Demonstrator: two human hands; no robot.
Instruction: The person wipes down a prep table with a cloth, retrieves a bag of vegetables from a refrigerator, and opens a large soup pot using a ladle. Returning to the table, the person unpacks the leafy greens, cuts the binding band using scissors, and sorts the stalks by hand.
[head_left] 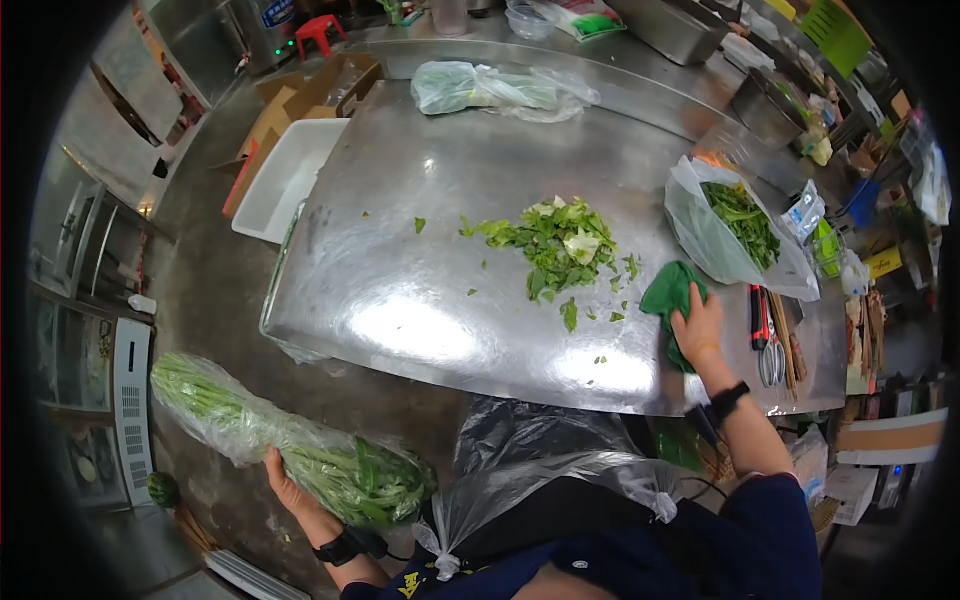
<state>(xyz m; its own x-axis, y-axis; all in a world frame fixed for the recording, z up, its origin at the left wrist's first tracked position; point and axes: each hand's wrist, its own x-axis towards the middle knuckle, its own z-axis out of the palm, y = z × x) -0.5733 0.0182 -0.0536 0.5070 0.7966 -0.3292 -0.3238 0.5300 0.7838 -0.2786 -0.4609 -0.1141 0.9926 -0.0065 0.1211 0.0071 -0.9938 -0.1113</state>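
One bagged bundle in left hand; one cloth under right hand.

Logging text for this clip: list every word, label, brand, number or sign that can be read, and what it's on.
None can be read with certainty.
Blue label on a steel appliance: too small and blurred.
Yellow label at far right: dark marks, too small.
Shirt: yellow marks, unreadable.

Left fingers hold bagged greens; right fingers on green cloth
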